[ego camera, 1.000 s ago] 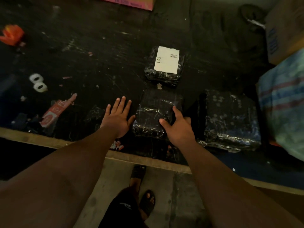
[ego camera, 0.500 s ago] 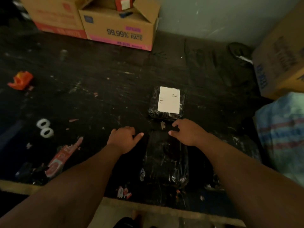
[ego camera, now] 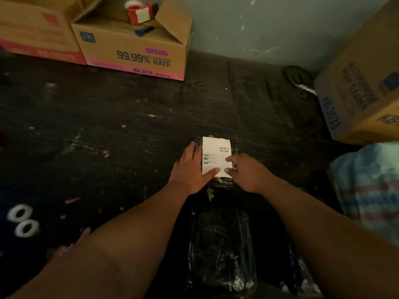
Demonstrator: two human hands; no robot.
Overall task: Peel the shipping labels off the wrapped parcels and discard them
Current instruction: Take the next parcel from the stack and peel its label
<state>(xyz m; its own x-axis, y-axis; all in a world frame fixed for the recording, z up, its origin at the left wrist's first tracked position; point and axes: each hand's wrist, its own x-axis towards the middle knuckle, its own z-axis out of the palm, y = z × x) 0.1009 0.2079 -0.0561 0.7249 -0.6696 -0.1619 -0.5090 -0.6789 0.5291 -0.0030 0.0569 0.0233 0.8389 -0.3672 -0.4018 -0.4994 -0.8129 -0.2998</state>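
Now both hands are on the small black wrapped parcel (ego camera: 218,182) that lies on the dark, scuffed desk (ego camera: 108,130), beyond a larger black wrapped parcel (ego camera: 222,251) near the front edge. The white shipping label (ego camera: 216,152) sits on top of the small parcel and covers most of it. The left hand (ego camera: 190,169) lies along the parcel's left side with straight fingers, its thumb laid flat over the label's lower left corner. The right hand (ego camera: 248,171) comes in from the right with curled fingers, its fingertips touching the label's lower right edge; whether it pinches the paper or only presses on it I cannot tell.

At the back of the desk, against the wall, stands an open cardboard box (ego camera: 133,48) printed "99.99% RATE", with a red and white item (ego camera: 140,12) inside, and another box (ego camera: 36,33) just to its left. A third cardboard box (ego camera: 362,100) stands at the right, and below it lies a striped woven sack (ego camera: 371,186). Two white rings (ego camera: 21,221) lie at the left edge.
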